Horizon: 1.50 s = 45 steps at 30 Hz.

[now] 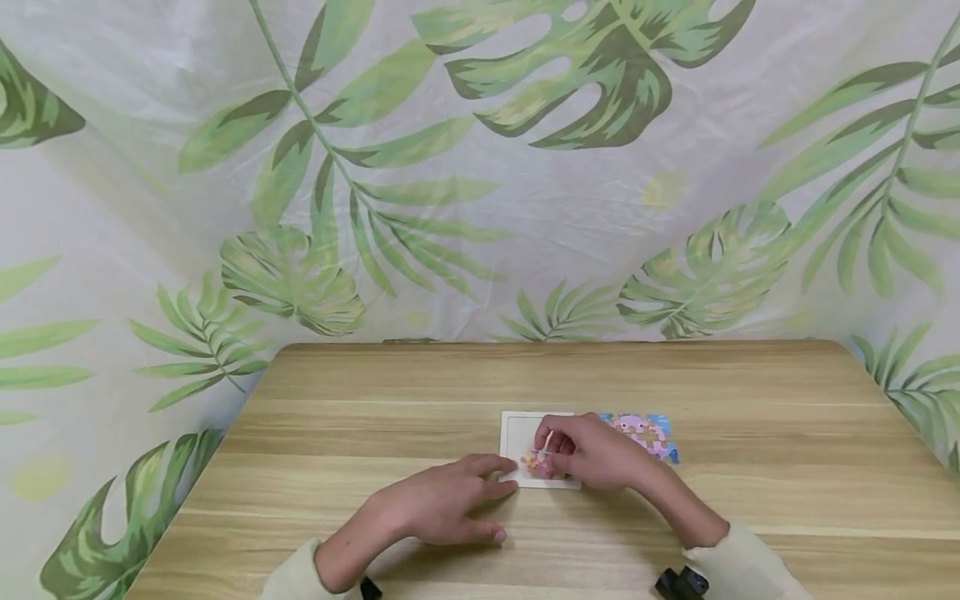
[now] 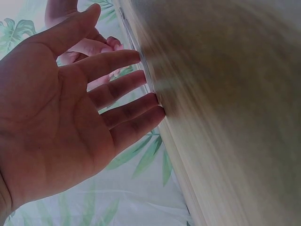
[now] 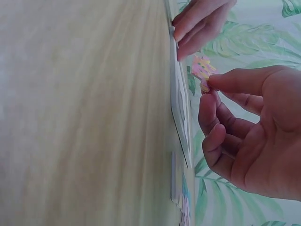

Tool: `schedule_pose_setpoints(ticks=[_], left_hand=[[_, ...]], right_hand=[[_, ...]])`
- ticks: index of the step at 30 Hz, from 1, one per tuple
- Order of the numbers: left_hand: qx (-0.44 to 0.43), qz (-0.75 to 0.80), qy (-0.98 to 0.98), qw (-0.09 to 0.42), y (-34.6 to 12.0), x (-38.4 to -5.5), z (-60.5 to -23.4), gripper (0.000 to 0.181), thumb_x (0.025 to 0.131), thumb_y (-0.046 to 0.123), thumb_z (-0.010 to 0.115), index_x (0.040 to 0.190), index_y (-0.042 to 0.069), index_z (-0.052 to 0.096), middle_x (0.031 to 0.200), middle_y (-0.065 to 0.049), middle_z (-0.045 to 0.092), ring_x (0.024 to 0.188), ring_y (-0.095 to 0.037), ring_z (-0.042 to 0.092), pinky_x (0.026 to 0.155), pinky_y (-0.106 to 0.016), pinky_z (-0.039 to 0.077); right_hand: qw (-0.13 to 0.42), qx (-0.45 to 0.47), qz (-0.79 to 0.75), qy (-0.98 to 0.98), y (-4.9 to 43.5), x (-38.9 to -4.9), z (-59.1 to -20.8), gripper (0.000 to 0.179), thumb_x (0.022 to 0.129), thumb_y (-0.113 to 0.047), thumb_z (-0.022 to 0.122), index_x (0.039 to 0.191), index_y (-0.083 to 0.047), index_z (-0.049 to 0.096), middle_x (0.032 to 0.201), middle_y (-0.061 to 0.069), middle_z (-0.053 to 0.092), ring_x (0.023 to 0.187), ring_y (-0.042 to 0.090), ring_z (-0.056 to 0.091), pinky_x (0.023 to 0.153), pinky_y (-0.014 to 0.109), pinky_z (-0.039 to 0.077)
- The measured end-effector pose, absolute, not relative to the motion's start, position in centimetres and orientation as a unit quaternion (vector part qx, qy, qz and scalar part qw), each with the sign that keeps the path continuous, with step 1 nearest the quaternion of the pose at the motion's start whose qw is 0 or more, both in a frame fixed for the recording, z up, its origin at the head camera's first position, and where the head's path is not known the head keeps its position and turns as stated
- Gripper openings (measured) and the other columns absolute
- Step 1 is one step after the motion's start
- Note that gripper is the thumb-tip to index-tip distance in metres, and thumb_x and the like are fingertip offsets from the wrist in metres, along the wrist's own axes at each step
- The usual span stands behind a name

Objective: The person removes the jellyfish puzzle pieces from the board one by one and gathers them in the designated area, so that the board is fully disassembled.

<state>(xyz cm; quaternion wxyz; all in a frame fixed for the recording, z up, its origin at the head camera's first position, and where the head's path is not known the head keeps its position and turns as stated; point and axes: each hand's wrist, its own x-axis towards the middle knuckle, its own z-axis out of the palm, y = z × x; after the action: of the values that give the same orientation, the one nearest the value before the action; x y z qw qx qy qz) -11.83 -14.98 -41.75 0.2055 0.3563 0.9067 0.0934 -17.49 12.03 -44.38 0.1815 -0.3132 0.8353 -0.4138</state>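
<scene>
Between its thumb and index finger, my right hand (image 1: pixel 600 450) pinches a small pink and yellow jigsaw piece (image 3: pixel 203 68). In the right wrist view that piece is held up above the table surface. Below it lies a white puzzle tray (image 1: pixel 513 429) with a thin outlined border. My left hand (image 1: pixel 450 504) is spread, its fingertips at the tray's left edge with fingers nearly straight. To the right of the tray, several joined pink and blue jigsaw pieces (image 1: pixel 652 429) lie on the table, partly hidden by the right hand.
The wood-grain table (image 1: pixel 360 400) reaches back to a hanging cloth (image 1: pixel 570 208) printed with green leaves. A black wrist device (image 1: pixel 681 583) is strapped by the right sleeve.
</scene>
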Motion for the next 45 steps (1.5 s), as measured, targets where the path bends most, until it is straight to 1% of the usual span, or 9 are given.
schedule_pose_setpoints(ticks=[4, 8, 11, 14, 19, 23, 27, 35, 45], left_hand=[[0.357, 0.092, 0.906, 0.207, -15.0, -11.8, -41.8, 0.064, 0.102, 0.051, 0.07, 0.157, 0.019, 0.058, 0.171, 0.0, 0.042, 0.157, -0.024, 0.042, 0.124, -0.043, 0.045], [0.361, 0.089, 0.906, 0.205, -14.9, -11.8, -41.9, 0.065, 0.102, 0.051, 0.07, 0.157, 0.019, 0.057, 0.171, -0.001, 0.042, 0.157, -0.024, 0.042, 0.125, -0.042, 0.044], [0.363, 0.085, 0.905, 0.203, -14.9, -11.9, -42.0, 0.065, 0.103, 0.051, 0.07, 0.157, 0.019, 0.057, 0.171, -0.002, 0.042, 0.157, -0.024, 0.042, 0.125, -0.042, 0.044], [0.365, 0.084, 0.905, 0.202, -14.9, -11.9, -42.1, 0.065, 0.103, 0.051, 0.069, 0.157, 0.019, 0.057, 0.171, -0.002, 0.042, 0.158, -0.024, 0.042, 0.126, -0.042, 0.043], [0.362, 0.087, 0.905, 0.207, -15.0, -11.9, -42.1, 0.064, 0.103, 0.051, 0.068, 0.158, 0.019, 0.056, 0.172, -0.001, 0.041, 0.158, -0.024, 0.041, 0.126, -0.042, 0.043], [0.358, 0.089, 0.905, 0.211, -15.1, -11.8, -42.1, 0.064, 0.104, 0.052, 0.068, 0.158, 0.02, 0.056, 0.172, 0.0, 0.04, 0.158, -0.023, 0.041, 0.126, -0.043, 0.043], [0.356, 0.09, 0.906, 0.212, -15.1, -11.8, -42.0, 0.064, 0.103, 0.052, 0.068, 0.158, 0.02, 0.057, 0.172, 0.0, 0.041, 0.158, -0.023, 0.041, 0.126, -0.042, 0.043], [0.356, 0.092, 0.905, 0.211, -15.1, -11.8, -42.0, 0.064, 0.103, 0.052, 0.068, 0.157, 0.02, 0.057, 0.171, 0.001, 0.041, 0.158, -0.022, 0.041, 0.125, -0.042, 0.043], [0.353, 0.095, 0.906, 0.214, -15.0, -11.7, -41.9, 0.063, 0.103, 0.051, 0.07, 0.157, 0.02, 0.058, 0.171, 0.001, 0.042, 0.158, -0.021, 0.041, 0.125, -0.041, 0.043]], right_hand=[[0.176, -0.312, -0.41, 0.839, 12.8, -17.4, -44.3, 0.015, 0.099, 0.0, 0.066, 0.105, -0.013, 0.071, 0.084, 0.004, 0.074, 0.07, 0.01, 0.063, 0.063, 0.022, 0.049], [0.164, -0.306, -0.4, 0.848, 13.9, -17.2, -44.1, 0.013, 0.099, -0.003, 0.068, 0.104, -0.014, 0.072, 0.083, -0.001, 0.07, 0.069, 0.006, 0.057, 0.063, 0.022, 0.048], [0.161, -0.303, -0.401, 0.849, 14.8, -17.1, -44.0, 0.011, 0.099, -0.005, 0.069, 0.105, -0.014, 0.072, 0.083, -0.002, 0.068, 0.069, 0.006, 0.056, 0.062, 0.022, 0.048], [0.159, -0.299, -0.405, 0.849, 15.7, -17.0, -44.0, 0.011, 0.1, -0.005, 0.069, 0.105, -0.014, 0.072, 0.084, -0.002, 0.068, 0.071, 0.006, 0.057, 0.064, 0.023, 0.05], [0.147, -0.303, -0.406, 0.849, 17.0, -16.9, -44.1, 0.01, 0.102, -0.007, 0.069, 0.105, -0.015, 0.072, 0.089, -0.003, 0.07, 0.079, 0.006, 0.061, 0.069, 0.023, 0.053], [0.138, -0.306, -0.403, 0.852, 17.9, -16.9, -44.1, 0.01, 0.101, -0.007, 0.07, 0.107, -0.014, 0.074, 0.092, -0.003, 0.072, 0.082, 0.004, 0.062, 0.071, 0.023, 0.054], [0.135, -0.307, -0.401, 0.852, 18.8, -16.8, -44.2, 0.011, 0.1, -0.007, 0.07, 0.108, -0.013, 0.074, 0.093, -0.003, 0.072, 0.083, 0.003, 0.06, 0.071, 0.022, 0.053], [0.117, -0.302, -0.392, 0.861, 21.3, -16.2, -44.6, 0.011, 0.1, -0.006, 0.069, 0.105, -0.015, 0.073, 0.091, -0.006, 0.07, 0.083, 0.001, 0.06, 0.073, 0.022, 0.053], [0.12, -0.302, -0.4, 0.857, 23.7, -15.6, -45.1, 0.013, 0.1, -0.004, 0.068, 0.106, -0.014, 0.074, 0.088, -0.007, 0.07, 0.079, 0.001, 0.059, 0.068, 0.022, 0.053]])
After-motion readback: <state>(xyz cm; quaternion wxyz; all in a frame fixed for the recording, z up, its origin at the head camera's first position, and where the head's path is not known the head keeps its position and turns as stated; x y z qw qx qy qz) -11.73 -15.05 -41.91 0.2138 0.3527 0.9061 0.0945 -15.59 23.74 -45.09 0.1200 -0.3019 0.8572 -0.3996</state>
